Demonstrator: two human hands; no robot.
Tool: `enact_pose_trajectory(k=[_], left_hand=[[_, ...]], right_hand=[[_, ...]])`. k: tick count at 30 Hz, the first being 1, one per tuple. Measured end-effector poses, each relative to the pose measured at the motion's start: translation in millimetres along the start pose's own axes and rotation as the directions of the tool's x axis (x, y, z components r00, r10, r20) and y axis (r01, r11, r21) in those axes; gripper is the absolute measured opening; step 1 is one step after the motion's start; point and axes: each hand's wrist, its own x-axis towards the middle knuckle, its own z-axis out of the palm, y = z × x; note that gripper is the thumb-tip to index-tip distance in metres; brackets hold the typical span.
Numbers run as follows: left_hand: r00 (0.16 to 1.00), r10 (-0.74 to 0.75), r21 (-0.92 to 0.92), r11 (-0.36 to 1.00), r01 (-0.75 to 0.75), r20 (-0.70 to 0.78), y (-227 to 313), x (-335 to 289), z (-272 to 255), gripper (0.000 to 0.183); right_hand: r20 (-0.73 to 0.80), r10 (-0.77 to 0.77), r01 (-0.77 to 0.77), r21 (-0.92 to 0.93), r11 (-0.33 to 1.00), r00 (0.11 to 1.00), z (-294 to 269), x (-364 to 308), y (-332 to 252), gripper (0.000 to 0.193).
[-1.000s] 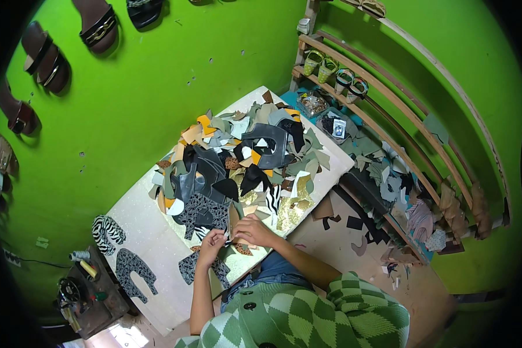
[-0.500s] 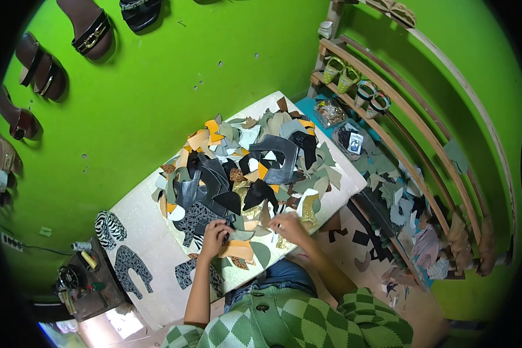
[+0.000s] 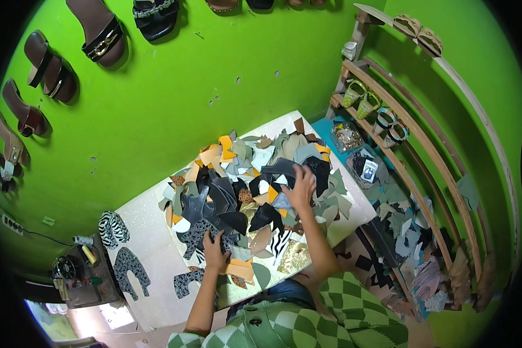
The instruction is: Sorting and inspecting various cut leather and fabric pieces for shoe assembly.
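So the dark U-shaped leather piece (image 3: 279,167) is sitting on top of the scrap pile (image 3: 233,191), toward the far right part of it, and the person's right hand (image 3: 301,187) is right over its right-hand end, fingers bent downward. Can't tell if they're actually pinching the leather or just resting against it. The left hand (image 3: 216,255) is down at the near edge of the heap, fingers spread apart, nothing visible in its grasp. It's next to a grey-and-black patterned piece (image 3: 198,233) and a tan scrap (image 3: 239,268).

Around that it's a proper jumble: a zebra-striped scrap (image 3: 280,243) between the hands, a gold glittery scrap (image 3: 294,259) near the front edge, and a rounded grey-green scrap (image 3: 261,276) beside the tan one. All of it's on a pale, speckled table (image 3: 148,220). Over on the left side lie a zebra-striped bundle (image 3: 113,228) and a patterned horseshoe-shaped cutout (image 3: 131,271), both well apart from the heap.

Further out, thread spools (image 3: 89,253) sit on a dark little stand at lower left, sandals (image 3: 102,45) hang on the bright green wall (image 3: 156,116), and a wooden rack (image 3: 388,98) on the right holds more footwear, including a yellow-green pair (image 3: 361,103).
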Motion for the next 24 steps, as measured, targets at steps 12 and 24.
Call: enact_pose_trajectory(k=[12, 24], left_hand=[[0.997, -0.079, -0.086, 0.993, 0.08, 0.017, 1.8, 5.0, 10.7, 0.077], [0.994, -0.108, -0.081, 0.991, 0.109, 0.019, 3.2, 6.4, 14.6, 0.077]], right_hand=[[0.199, -0.29, 0.246, 0.221, 0.944, 0.936, -12.4, -4.6, -23.6, 0.028], [0.139, -0.473, 0.245, 0.712, 0.658, 0.87, -8.4, -32.0, -121.0, 0.025]])
